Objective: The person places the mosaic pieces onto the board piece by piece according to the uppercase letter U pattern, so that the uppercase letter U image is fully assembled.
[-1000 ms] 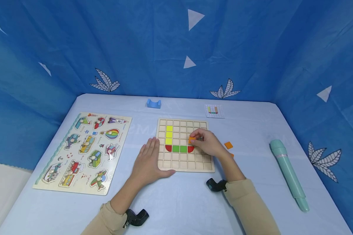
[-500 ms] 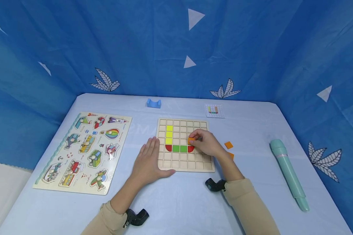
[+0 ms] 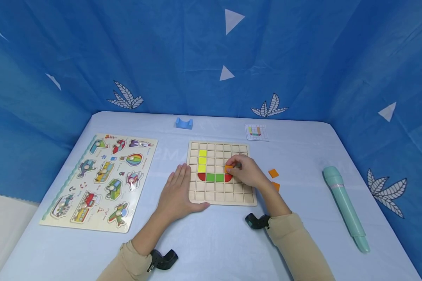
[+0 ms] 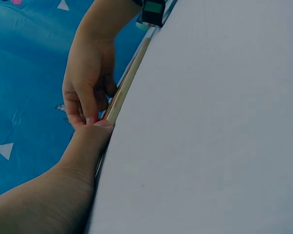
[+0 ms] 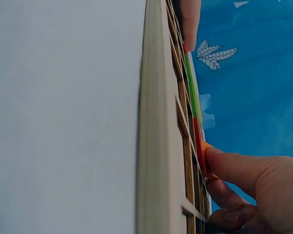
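Note:
A wooden grid board (image 3: 219, 198) lies on the table. In it sit a column of yellow square tiles (image 3: 202, 160), two green tiles (image 3: 215, 178) and a red rounded tile (image 3: 201, 177) at each end of the green ones. My right hand (image 3: 247, 170) pinches an orange square tile (image 3: 228, 169) between thumb and fingers, right at the cell above the right red tile. In the right wrist view the orange tile (image 5: 206, 146) shows beside the thumb. My left hand (image 3: 176, 194) lies flat with straight fingers along the board's left edge, thumb at its near edge.
Two loose orange tiles (image 3: 273, 173) lie right of the board. Behind it are a small pattern card (image 3: 256, 132) and a blue cradle-shaped piece (image 3: 184, 123). A vehicle picture puzzle (image 3: 102, 183) lies left; a green tube-like object (image 3: 346, 208) lies right.
The right hand has shifted very slightly at the same cell, still pinching the orange tile, and more of the nearer loose orange tile shows. The left hand has stayed put.

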{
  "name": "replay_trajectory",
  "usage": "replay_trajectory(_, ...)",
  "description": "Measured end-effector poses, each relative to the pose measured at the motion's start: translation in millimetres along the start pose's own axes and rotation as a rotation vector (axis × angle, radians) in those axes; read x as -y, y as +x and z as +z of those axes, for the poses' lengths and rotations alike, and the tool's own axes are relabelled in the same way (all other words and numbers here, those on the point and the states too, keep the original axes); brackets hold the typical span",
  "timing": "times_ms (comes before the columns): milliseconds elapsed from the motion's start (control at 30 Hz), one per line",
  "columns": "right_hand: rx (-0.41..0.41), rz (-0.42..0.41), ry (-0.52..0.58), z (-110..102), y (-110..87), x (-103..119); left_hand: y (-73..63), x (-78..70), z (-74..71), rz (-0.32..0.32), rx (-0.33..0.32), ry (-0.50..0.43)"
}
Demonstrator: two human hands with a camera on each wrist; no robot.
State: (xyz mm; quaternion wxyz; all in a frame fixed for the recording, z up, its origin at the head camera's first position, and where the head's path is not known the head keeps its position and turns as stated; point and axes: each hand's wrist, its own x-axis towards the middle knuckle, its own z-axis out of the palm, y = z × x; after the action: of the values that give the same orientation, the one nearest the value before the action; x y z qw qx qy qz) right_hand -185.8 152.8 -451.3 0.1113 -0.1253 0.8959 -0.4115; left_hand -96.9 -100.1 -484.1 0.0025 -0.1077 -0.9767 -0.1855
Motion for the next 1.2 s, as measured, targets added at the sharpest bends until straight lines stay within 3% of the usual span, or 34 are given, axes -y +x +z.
replay_trajectory(900, -0.011, -0.009, -0.063, -1, -4.8, 3, 0.0, -1.0, 0.2, -0.006, 0.012, 0.007)
replay_trajectory(1200, -0.030, -0.054, -0.025, -11, -12.8, 3, -0.5, -1.2, -0.7, -0.007, 0.013, 0.013)
